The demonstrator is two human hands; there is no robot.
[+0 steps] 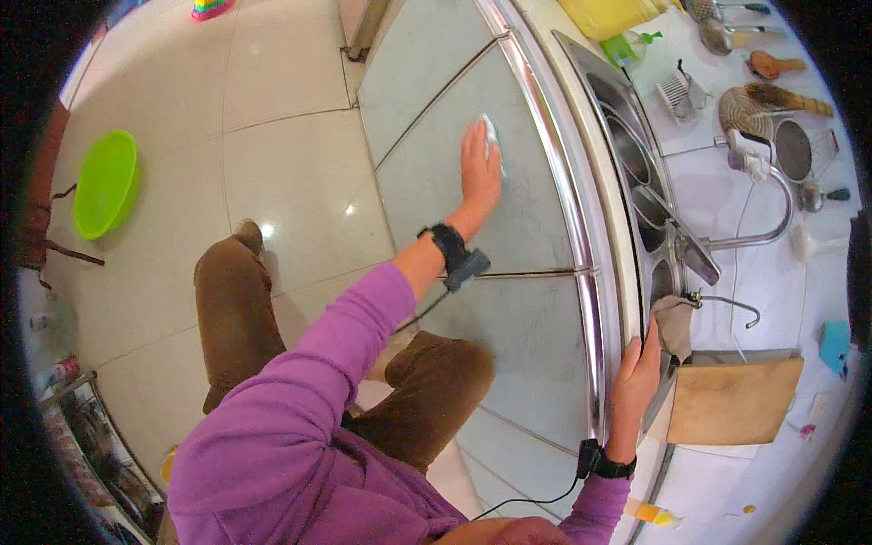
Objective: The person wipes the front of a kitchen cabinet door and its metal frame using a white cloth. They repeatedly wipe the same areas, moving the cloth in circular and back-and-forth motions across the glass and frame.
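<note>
My left hand (481, 163) lies flat against a pale grey cabinet door (436, 204), its fingers over a small white cloth or wipe (490, 129), mostly hidden under them. Whitish wet streaks show on the door beside it. My right hand (637, 375) rests on the counter edge (630, 286) by the sink, fingers extended, with nothing seen in it. Just past its fingertips a beige cloth (673, 327) hangs near a small tap. A metal strip (579, 231) runs along the top of the cabinet doors.
A steel sink (664, 170) with a curved faucet (783, 218) lies at the right. Near it are a wooden board (736, 402), a green bottle (627, 48) and hanging utensils (776, 65). A green basin (107, 184) stands at the left; my knees are bent below.
</note>
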